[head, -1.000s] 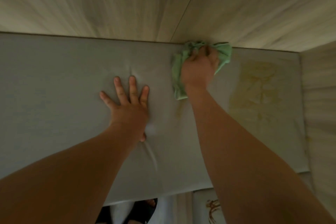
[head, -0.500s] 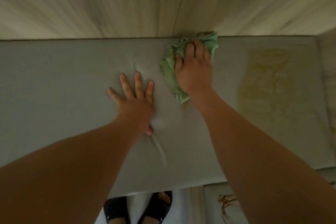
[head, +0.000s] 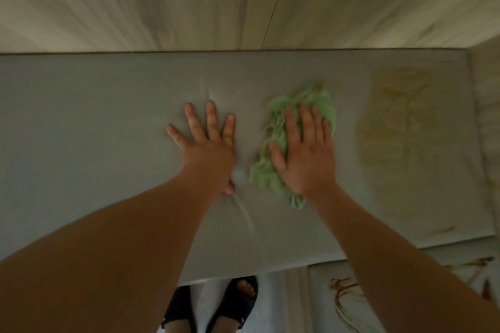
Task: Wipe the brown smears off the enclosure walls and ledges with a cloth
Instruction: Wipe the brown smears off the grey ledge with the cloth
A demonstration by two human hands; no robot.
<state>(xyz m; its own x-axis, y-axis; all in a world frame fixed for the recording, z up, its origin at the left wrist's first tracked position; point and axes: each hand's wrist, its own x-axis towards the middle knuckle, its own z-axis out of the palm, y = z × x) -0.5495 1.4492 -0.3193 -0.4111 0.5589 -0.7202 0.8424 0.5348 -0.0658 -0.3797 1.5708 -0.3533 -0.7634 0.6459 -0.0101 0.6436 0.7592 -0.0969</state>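
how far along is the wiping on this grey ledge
Done: the padded grey ledge shows no smears around the flat left hand. In hand: the right hand presses a crumpled green cloth onto the ledge's middle, fingers straight. Left: a wide yellowish-brown smear patch at the ledge's right end, apart from the cloth, and dark brown streaks on the pale lower surface at bottom right.

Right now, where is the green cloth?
In the head view, right of centre: the green cloth lies on the grey ledge under the right hand, between the left hand and the brownish smear patch.
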